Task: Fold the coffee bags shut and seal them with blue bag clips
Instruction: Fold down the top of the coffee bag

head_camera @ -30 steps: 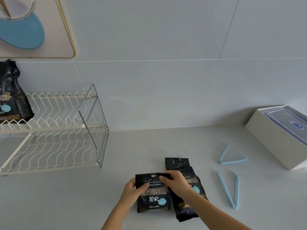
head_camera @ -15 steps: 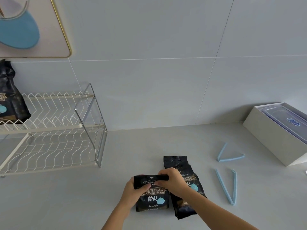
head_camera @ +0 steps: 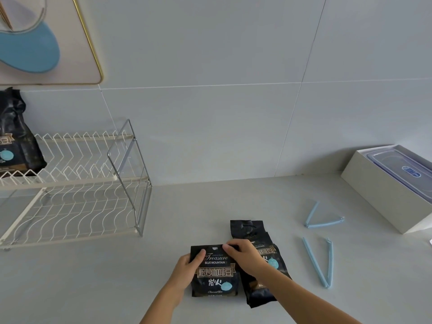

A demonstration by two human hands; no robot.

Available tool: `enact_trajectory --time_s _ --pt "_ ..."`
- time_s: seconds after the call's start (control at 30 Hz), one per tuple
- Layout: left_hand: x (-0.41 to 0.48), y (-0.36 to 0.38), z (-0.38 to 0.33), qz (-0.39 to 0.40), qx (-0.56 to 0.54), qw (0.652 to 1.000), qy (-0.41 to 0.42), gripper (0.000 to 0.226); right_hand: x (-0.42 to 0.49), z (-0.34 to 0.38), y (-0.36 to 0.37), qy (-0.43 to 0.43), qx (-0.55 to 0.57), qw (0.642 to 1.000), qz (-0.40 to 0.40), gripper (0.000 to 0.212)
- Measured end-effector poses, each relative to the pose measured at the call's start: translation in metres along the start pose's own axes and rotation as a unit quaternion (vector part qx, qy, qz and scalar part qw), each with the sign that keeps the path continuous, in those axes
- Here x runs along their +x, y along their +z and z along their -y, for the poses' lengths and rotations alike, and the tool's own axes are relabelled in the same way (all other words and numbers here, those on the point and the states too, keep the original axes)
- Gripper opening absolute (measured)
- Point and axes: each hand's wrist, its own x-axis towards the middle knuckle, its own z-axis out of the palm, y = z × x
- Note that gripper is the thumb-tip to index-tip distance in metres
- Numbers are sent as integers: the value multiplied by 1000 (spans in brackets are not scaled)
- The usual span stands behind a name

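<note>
Front coffee bag [head_camera: 214,272] lies flat on the tabletop [head_camera: 93,277] at 6 o'clock, label up, its top edge folded down. Left hand [head_camera: 187,268] grasps the bag's left top corner, thumb over the front. Right hand [head_camera: 245,256] pinches the folded top edge at the right corner, fingers closed on it.

Second coffee bag [head_camera: 259,260] lies just beside the first at its 3 o'clock, touching it, partly under the right forearm; its top is unfolded and sticks out toward 12 o'clock.

Two blue bag clips sit at 3 o'clock, both open in a V, apart from the bags: near clip [head_camera: 320,263] and far clip [head_camera: 320,218] beyond it.

White box [head_camera: 378,192] at 2 o'clock holds a clear-lidded plastic container [head_camera: 406,170]; contents of that cannot be made out.

Wire dish rack [head_camera: 77,183] at 9–10 o'clock: third coffee bag [head_camera: 16,141] stands upright on its upper tier, lower tier bare wire.

Framed picture [head_camera: 46,38] hangs on the tiled wall at 11 o'clock.
</note>
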Motion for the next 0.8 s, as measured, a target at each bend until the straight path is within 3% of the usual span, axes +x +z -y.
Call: enact_trajectory --time_s 0.27,0.43,0.57,0.67,0.8 --pt "-1 4 2 -12 -14 1000 9 28 -2 1 1 22 33 999 -32 20" --pt "-2 -4 6 17 40 999 28 39 -1 -1 1 17 46 998 -45 23" --pt "1 -3 7 7 37 999 34 25 1 3 -6 4 41 998 -38 22" --pt "5 -3 6 2 32 999 31 21 2 -5 -28 2 21 989 -143 15" --pt "13 -3 4 -8 32 999 31 23 -12 -47 -78 51 -1 936 -350 11"
